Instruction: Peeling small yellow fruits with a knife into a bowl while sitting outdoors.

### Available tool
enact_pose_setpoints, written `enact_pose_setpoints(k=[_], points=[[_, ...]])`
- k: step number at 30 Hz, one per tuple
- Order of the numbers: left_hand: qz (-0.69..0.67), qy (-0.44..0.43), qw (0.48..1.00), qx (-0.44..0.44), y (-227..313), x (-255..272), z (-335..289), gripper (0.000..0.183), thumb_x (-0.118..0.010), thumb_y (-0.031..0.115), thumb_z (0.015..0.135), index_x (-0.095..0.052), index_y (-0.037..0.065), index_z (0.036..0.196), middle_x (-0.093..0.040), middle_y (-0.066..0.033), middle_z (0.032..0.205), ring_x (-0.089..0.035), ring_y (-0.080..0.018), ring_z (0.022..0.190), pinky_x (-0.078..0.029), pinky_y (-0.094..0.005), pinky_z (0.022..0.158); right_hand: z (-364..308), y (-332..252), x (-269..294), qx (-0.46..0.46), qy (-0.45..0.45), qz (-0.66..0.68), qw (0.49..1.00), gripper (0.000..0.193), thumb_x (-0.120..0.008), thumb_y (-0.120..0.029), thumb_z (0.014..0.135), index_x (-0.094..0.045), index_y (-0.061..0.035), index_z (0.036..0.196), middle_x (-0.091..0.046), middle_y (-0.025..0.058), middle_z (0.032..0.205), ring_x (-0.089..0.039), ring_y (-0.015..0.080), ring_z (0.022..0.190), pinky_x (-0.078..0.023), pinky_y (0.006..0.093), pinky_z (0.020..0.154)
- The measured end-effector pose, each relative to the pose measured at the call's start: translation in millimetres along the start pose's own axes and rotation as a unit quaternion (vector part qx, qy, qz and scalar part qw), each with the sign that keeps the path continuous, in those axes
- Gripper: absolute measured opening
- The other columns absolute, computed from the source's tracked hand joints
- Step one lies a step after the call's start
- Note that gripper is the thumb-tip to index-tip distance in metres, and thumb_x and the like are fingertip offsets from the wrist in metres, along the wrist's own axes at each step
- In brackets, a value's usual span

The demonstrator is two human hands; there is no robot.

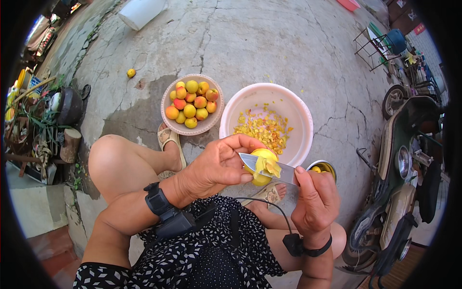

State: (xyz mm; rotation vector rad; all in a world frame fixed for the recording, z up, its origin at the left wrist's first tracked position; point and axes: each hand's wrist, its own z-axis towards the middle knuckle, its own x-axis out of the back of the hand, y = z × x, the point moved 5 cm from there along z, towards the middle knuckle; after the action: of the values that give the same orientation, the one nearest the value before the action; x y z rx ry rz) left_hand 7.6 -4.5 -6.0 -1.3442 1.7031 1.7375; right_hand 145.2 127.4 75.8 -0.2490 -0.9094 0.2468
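Observation:
My left hand (214, 166) holds a half-peeled yellow peach (265, 153) between thumb and fingers. In my right hand (315, 200) is a knife (288, 175), its blade lying across the near side of the peach with the tip toward my left thumb. Cut yellow peel (270, 166) rests on the blade. Just beyond my hands stands a wide pale pink basin (308, 123), with many small yellow peelings (262, 127) on its bottom. To its left a smaller pinkish bowl (165, 108) is filled with red and yellow peaches (191, 102). My right hand hides the knife's handle.
A metal bowl (334, 168) with yellow pieces stands right of the basin, partly behind my right hand. One loose fruit (131, 73) lies on the cracked concrete floor (269, 43). A white bucket (140, 13) lies far off; a motorbike (402, 164) is at right, clutter at left.

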Motion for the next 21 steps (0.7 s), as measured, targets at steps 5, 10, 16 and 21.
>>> enact_pose_setpoints(k=[5,10,16,21], points=[[0.022,-0.043,0.999,-0.009,1.7,-2.3,-1.5,0.065,-0.084,0.006,0.075,-0.05,-0.002,0.13,-0.06,-0.0208,0.131,-0.059,-0.0277,0.124,-0.046,-0.0425,0.11,-4.4,23.6,-0.6,-0.059,0.002,-0.038,0.998,0.043,-0.063,0.014,0.07,-0.07,0.0056,0.112,-0.064,0.0129,0.085,-0.057,0.0267,0.067,-0.046,0.0364,0.06],[0.049,-0.031,0.998,-0.007,-2.4,-4.5,2.5,0.063,-0.082,0.004,0.076,-0.049,-0.002,0.13,-0.059,-0.0179,0.129,-0.058,-0.0258,0.124,-0.045,-0.0413,0.11,-4.0,24.2,0.5,-0.079,-0.002,-0.068,0.995,0.041,-0.063,0.017,0.071,-0.07,0.0055,0.11,-0.066,0.0137,0.084,-0.061,0.0274,0.07,-0.049,0.0371,0.063],[0.019,0.007,1.0,-0.009,-10.7,5.4,11.0,0.058,-0.078,0.003,0.081,-0.047,0.0,0.13,-0.058,-0.0142,0.128,-0.057,-0.0248,0.124,-0.047,-0.0405,0.108,-6.5,13.2,6.1,-0.049,0.033,0.043,0.997,0.042,-0.063,0.016,0.071,-0.071,0.005,0.111,-0.065,0.0143,0.086,-0.061,0.0281,0.071,-0.05,0.0354,0.063],[0.005,0.0,1.0,0.024,-13.5,-2.5,12.7,0.057,-0.076,0.004,0.083,-0.046,0.001,0.131,-0.058,-0.0149,0.127,-0.059,-0.0258,0.122,-0.052,-0.046,0.103,-17.2,21.3,-9.7,-0.076,0.015,0.008,0.997,0.041,-0.063,0.014,0.071,-0.071,0.0052,0.11,-0.066,0.0135,0.087,-0.062,0.0282,0.072,-0.052,0.037,0.064]])
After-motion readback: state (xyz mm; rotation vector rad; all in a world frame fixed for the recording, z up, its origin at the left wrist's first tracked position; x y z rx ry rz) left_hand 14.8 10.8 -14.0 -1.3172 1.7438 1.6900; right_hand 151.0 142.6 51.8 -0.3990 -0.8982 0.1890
